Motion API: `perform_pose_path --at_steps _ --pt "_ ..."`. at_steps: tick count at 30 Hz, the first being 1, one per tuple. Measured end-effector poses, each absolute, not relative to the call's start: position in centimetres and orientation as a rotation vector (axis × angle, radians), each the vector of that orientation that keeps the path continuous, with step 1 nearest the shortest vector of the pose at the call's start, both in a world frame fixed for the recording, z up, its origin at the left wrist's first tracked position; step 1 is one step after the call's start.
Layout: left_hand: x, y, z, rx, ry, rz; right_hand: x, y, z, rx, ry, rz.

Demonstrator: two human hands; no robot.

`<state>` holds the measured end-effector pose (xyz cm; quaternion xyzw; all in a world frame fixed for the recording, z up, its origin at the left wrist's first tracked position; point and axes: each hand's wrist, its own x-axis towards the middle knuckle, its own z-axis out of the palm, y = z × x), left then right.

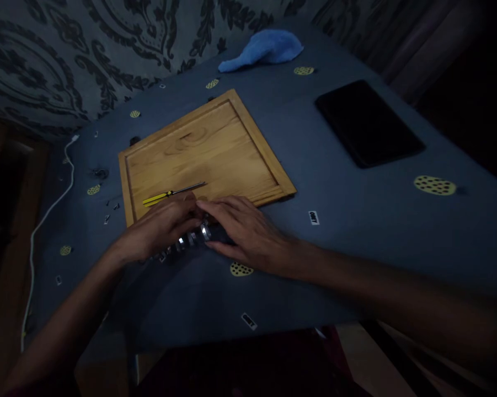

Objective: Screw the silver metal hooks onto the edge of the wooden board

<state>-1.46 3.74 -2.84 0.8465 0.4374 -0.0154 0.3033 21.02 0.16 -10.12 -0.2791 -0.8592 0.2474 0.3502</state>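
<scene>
At the near edge of the wooden board, my left hand (163, 223) and my right hand (248, 234) meet with fingers bent around a dark object with several shiny metal bands (205, 230). Its bands run in a row below my left fingers, and the dim light hides what kind of thing it is. My right thumb lies along its near side, while my right fingers reach over its far side. Just beyond my left hand, a screwdriver with a yellow and black handle (159, 198) lies on the wooden board (215, 149).
A dark flat tablet-like slab (368, 124) lies to the right on the patterned blue tablecloth (289, 298). A blue cloth (268, 49) is bunched at the back. Small dark bits (116, 207) lie left of the board, near a white cable (52, 207).
</scene>
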Motion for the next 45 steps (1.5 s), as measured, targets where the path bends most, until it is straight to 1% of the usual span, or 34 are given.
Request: perform_pose_path --at_steps 6,14,22,31,38,45 --pt "-1.4 4.1 -2.6 2.221 1.163 -0.064 21.0 0.2 -10.1 -0.717 -2.237 0.631" --pt "-0.9 4.0 -2.2 2.127 1.214 0.025 21.1 0.2 -9.9 -0.707 -2.234 0.628" --pt "-0.9 4.3 -2.3 2.064 1.136 0.117 21.0 0.2 -10.2 -0.701 -2.23 0.617" --pt "-1.3 4.0 -2.2 2.044 1.154 0.169 21.1 0.3 -10.1 -0.687 -2.215 0.627" --pt "-1.4 1.0 -1.6 2.233 1.303 0.341 21.6 0.2 -9.8 -0.682 -2.201 0.682" --pt "-0.8 -2.1 -3.0 2.52 1.359 0.509 21.9 -0.1 -9.4 -0.699 -2.115 0.762"
